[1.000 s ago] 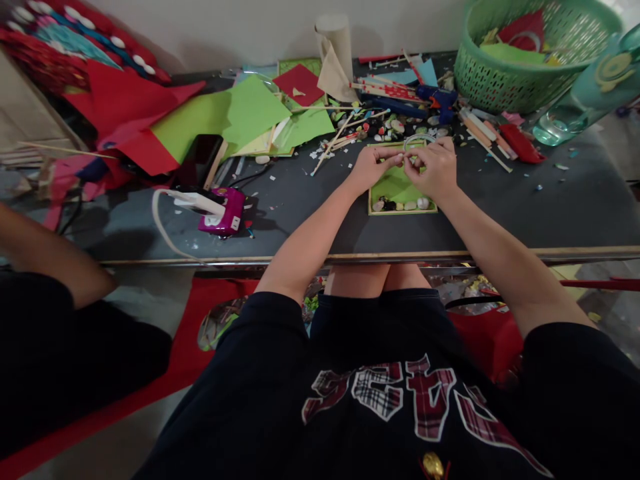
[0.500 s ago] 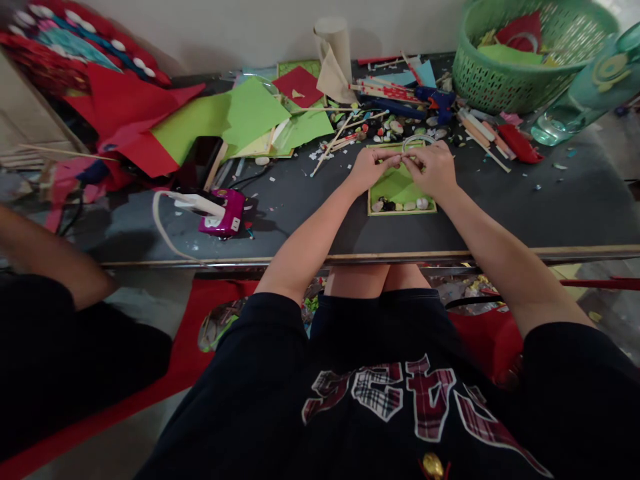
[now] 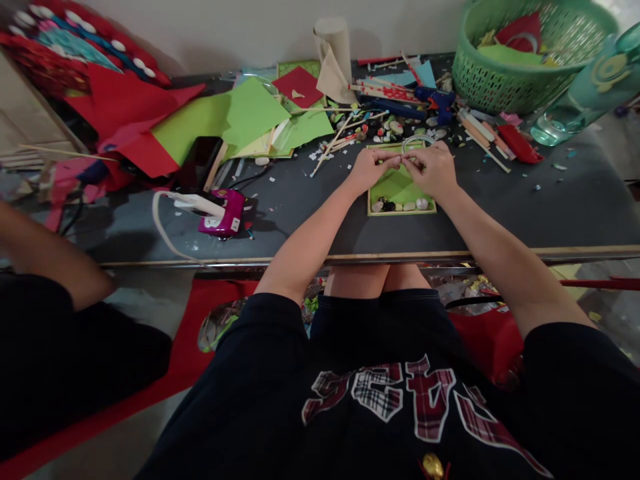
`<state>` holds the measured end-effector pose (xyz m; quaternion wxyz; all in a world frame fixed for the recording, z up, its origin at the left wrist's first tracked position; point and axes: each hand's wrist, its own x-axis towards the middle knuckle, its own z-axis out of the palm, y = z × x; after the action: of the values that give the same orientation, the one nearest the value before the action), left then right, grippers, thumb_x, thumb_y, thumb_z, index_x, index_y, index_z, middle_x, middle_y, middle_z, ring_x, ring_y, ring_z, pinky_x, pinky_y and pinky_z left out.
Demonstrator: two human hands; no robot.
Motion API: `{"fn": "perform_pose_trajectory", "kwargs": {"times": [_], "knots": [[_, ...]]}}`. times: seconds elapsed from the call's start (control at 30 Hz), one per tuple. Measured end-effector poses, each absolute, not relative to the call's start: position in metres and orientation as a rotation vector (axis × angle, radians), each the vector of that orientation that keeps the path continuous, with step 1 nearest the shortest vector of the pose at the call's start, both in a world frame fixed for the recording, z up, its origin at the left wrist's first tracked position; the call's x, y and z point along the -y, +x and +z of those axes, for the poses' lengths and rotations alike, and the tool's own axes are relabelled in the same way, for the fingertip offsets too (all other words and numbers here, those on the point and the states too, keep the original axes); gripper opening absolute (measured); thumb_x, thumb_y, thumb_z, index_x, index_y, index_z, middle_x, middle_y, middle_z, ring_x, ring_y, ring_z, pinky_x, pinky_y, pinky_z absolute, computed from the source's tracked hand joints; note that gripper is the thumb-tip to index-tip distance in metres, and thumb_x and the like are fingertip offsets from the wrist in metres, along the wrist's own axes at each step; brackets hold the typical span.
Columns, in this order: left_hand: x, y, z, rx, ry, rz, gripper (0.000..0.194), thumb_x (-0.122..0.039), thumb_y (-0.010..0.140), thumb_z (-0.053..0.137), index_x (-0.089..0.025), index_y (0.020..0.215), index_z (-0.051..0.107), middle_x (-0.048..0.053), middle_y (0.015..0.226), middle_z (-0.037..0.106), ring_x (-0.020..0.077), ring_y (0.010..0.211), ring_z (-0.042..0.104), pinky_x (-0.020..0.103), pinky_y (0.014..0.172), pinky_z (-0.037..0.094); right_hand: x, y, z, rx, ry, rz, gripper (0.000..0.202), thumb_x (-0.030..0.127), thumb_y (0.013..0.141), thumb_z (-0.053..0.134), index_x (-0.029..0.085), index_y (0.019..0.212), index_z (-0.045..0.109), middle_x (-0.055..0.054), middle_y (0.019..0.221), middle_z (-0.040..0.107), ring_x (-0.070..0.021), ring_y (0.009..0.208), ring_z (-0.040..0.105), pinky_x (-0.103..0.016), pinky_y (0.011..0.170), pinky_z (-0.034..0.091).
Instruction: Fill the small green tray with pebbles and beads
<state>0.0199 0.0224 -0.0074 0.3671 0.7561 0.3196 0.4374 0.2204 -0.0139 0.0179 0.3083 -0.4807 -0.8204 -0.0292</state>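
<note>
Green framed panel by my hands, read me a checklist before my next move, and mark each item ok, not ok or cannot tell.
1. Green framed panel lying on the table: ok.
2. Row of stones along the panel's near edge, inside the rim: ok.
3. Left hand and right hand close together over the panel: ok.
4. What is held between the fingers: cannot tell, too small and partly hidden.
5. Surface just beyond the panel free of clutter: not ok, loose stones are scattered there.
6. Far inside edge of the panel: cannot tell, the hands partly cover it.
</note>
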Motion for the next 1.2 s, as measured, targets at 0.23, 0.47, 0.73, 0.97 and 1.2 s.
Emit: {"fn": "perform_pose_trajectory", "kwargs": {"times": [0.23, 0.47, 0.73, 0.97, 1.2], "knots": [[-0.025, 0.021, -0.01, -0.843, 1.958, 1.105, 0.06, -0.076, 0.084, 0.062, -0.021, 0.1, 0.081, 0.008, 0.086, 0.081, 0.0235, 0.084, 0.075, 0.041, 0.086, 0.058, 0.017, 0.217, 0.019, 2.159, -1.325, -0.083, 0.041, 0.05, 0.101, 0.043, 0.024, 0.098, 0.074, -0.005, 0.067, 0.067, -0.0253, 0.072, 0.068, -0.051, 0.096, 0.051], [-0.024, 0.021, -0.01, -0.834, 1.938, 1.122, 0.055, -0.071, 0.086, 0.063, -0.022, 0.104, 0.081, 0.007, 0.085, 0.081, 0.0242, 0.089, 0.075, 0.04, 0.09, 0.058, 0.018, 0.217, 0.023, 2.161, -1.343, -0.035, 0.046, 0.056, 0.102, 0.042, 0.025, 0.099, 0.076, -0.006, 0.069, 0.069, -0.0256, 0.074, 0.069, -0.05, 0.097, 0.05], [-0.023, 0.02, -0.007, -0.838, 1.959, 1.099, 0.053, -0.069, 0.088, 0.063, -0.021, 0.102, 0.081, 0.009, 0.088, 0.081, 0.0255, 0.091, 0.074, 0.043, 0.092, 0.058, 0.013, 0.22, 0.012, 2.157, -1.307, -0.092, 0.048, 0.057, 0.101, 0.039, 0.024, 0.102, 0.074, -0.005, 0.066, 0.066, -0.0247, 0.069, 0.067, -0.051, 0.094, 0.052], [-0.02, 0.021, -0.006, -0.906, 2.053, 1.049, 0.051, -0.069, 0.083, 0.068, -0.021, 0.093, 0.082, 0.011, 0.097, 0.08, 0.0275, 0.097, 0.072, 0.044, 0.096, 0.055, 0.015, 0.218, 0.014, 2.142, -1.31, -0.122, 0.048, 0.057, 0.102, 0.038, 0.024, 0.098, 0.074, -0.005, 0.062, 0.063, -0.0249, 0.067, 0.066, -0.052, 0.092, 0.053], [-0.026, 0.023, -0.011, -0.847, 1.967, 1.11, 0.049, -0.066, 0.088, 0.066, -0.022, 0.106, 0.078, 0.009, 0.108, 0.08, 0.0266, 0.107, 0.072, 0.043, 0.1, 0.054, 0.013, 0.217, 0.015, 2.098, -1.351, -0.089, 0.049, 0.057, 0.102, 0.037, 0.025, 0.106, 0.074, -0.006, 0.065, 0.065, -0.0261, 0.071, 0.067, -0.053, 0.097, 0.051]]}}
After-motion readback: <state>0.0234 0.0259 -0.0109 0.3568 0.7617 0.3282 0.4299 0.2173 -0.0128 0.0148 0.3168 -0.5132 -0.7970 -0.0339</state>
